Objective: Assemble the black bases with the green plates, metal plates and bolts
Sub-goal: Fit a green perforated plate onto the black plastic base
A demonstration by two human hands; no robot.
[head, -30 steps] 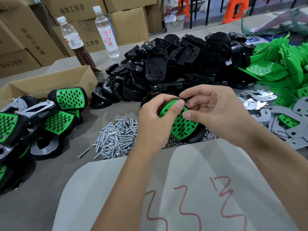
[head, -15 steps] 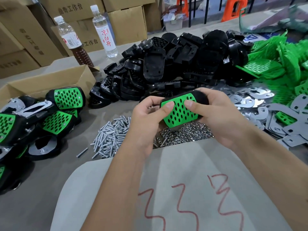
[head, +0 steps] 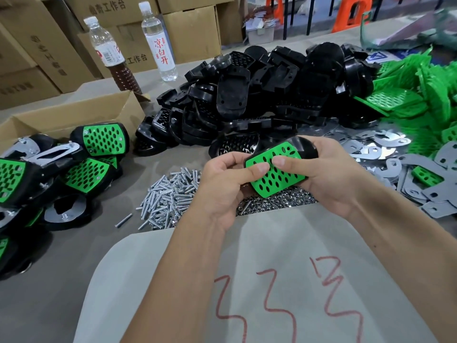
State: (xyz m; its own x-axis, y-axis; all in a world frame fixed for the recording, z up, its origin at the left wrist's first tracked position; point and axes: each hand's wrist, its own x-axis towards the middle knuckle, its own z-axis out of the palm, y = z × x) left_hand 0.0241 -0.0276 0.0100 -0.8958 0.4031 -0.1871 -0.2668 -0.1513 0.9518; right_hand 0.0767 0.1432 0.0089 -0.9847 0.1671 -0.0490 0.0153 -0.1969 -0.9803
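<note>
Green plate, dotted with oval holes, fills black base.

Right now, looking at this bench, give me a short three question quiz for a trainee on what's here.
1. True or false: both hands hold one base with a green plate on it.
2. Which pile lies nearest the left hand? A. bolts B. loose green plates C. bottles
3. Fill in: the finished pieces lie in front of a cardboard ____.

Key
1. True: the left hand and right hand both grip it, thumbs on the plate.
2. A
3. box
</note>
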